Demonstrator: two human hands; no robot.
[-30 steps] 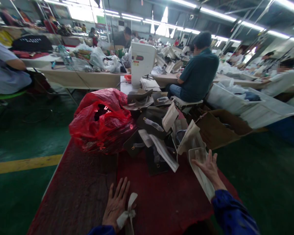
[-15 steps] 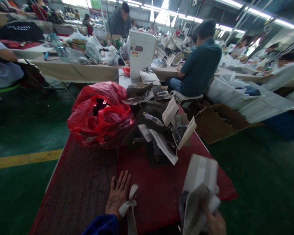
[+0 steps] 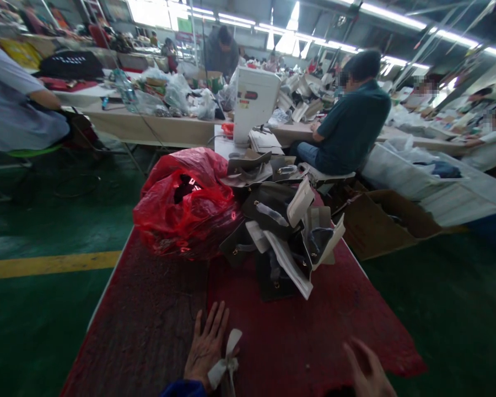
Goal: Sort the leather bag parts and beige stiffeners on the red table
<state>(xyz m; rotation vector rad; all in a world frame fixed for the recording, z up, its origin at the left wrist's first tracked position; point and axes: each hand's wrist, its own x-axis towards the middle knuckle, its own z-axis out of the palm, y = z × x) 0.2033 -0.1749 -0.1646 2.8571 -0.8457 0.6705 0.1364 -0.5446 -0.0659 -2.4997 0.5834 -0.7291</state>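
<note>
My left hand [image 3: 207, 347] lies flat, fingers spread, on the red cloth of the table [image 3: 157, 325]. A small white ribbon-like strip [image 3: 226, 361] rests against its thumb side. My right hand [image 3: 367, 370] is at the lower right edge of the table, fingers apart and blurred, holding nothing. Ahead of both hands sits a pile of dark bags with white paper inserts [image 3: 285, 231]. A crumpled red plastic bag [image 3: 186, 204] lies to the left of that pile.
A white sewing machine [image 3: 254, 102] stands behind the pile. A seated person in a teal shirt [image 3: 349, 129] works to the right of it. An open cardboard box [image 3: 388, 223] sits on the green floor at right. Another seated person [image 3: 16, 110] is at far left.
My right hand reached a white-lined piece at the table's right edge, lifted it toward me, and is now empty with the piece out of view. My left hand stayed flat.
</note>
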